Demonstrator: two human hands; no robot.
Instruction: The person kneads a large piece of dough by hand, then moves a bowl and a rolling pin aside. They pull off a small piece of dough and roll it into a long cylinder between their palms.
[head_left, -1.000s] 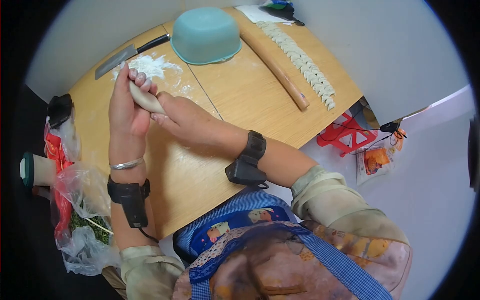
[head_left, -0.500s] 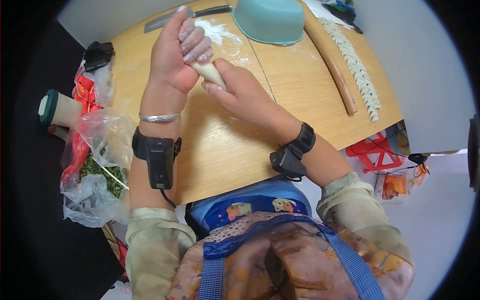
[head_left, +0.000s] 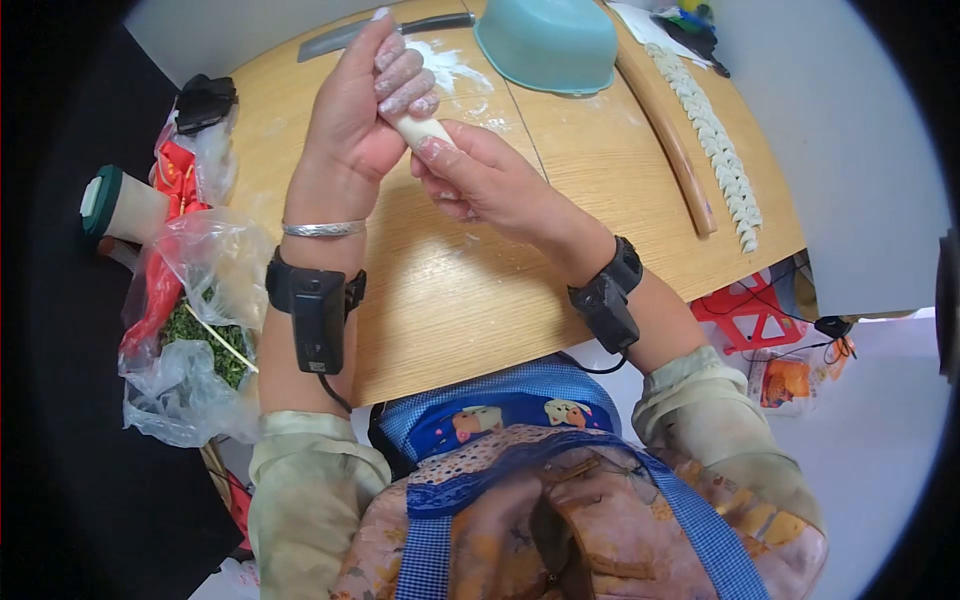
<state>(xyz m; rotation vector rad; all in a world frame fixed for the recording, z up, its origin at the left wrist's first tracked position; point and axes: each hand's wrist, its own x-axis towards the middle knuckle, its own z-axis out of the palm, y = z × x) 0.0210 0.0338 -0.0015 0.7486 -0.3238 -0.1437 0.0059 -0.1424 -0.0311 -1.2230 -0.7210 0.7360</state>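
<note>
A smooth, pale roll of dough [head_left: 420, 131] is held between both hands above the wooden table. The floured fingers of my left hand [head_left: 367, 105] wrap round its upper part and hide that end. Lower down, my right hand [head_left: 480, 178] grips the other end, with the thumb lying along the dough and the fingers curled underneath. White flour [head_left: 447, 66] is scattered on the table just beyond my hands. Behind it lies a knife [head_left: 335, 40] with a dark handle, partly covered by my left thumb.
An upturned teal basin [head_left: 545, 45] stands at the back. Right of it lie a wooden rolling pin [head_left: 668, 140] and a long row of overlapping dough pieces [head_left: 708, 135]. Plastic bags [head_left: 215, 270] with chopped greens [head_left: 205, 340] and a green-lidded container [head_left: 125, 207] are at the left edge.
My right hand has turned and shifted its grip, so the thumb now lies on top of the dough and the fingers are curled below. The left hand stays wrapped round the dough.
</note>
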